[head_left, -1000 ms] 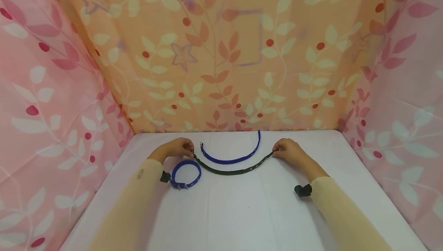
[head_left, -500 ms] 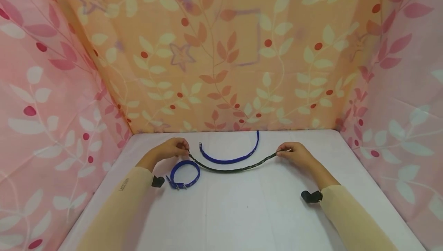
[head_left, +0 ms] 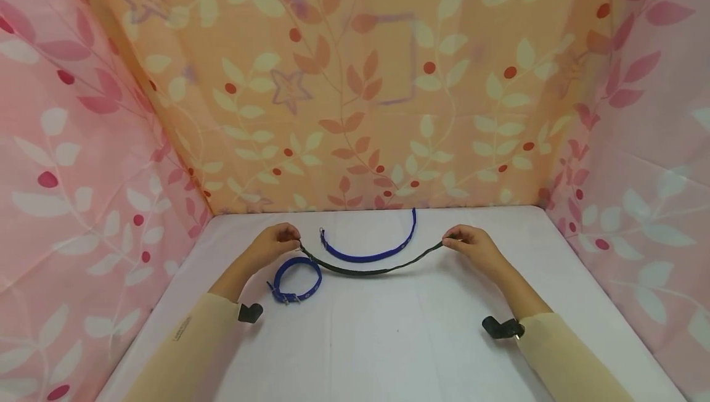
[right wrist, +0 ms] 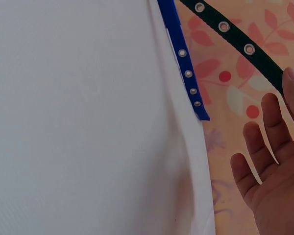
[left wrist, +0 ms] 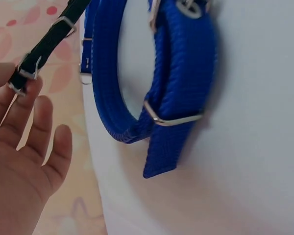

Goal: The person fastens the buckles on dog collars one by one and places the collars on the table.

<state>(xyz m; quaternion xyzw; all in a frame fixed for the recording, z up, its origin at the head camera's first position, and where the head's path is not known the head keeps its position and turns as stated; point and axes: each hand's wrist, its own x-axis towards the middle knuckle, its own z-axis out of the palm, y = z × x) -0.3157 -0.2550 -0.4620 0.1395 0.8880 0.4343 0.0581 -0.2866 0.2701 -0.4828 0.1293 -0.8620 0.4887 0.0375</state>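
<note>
A dark green collar [head_left: 355,272] hangs in a shallow curve between both hands, unbuckled. My left hand [head_left: 274,243] pinches its buckle end between thumb and fingertips; in the left wrist view the metal buckle [left wrist: 29,68] shows at the fingertips. My right hand [head_left: 471,245] pinches the other end, where metal eyelets [right wrist: 224,27] run along the strap in the right wrist view. Behind the green collar, an open blue collar [head_left: 363,259] lies curved on the table. A second blue collar [head_left: 297,297], buckled into a loop, stands just below the left hand.
The white table [head_left: 366,352] has its far edge against an orange patterned curtain [head_left: 355,112]. Pink patterned curtains flank it on the left [head_left: 83,174] and right [head_left: 638,161]. Dark wrist cameras sit at both sleeves.
My hands have drawn slightly apart, the left one leftward and the right one rightward, so the green collar's curve is shallower. Both blue collars stay in place.
</note>
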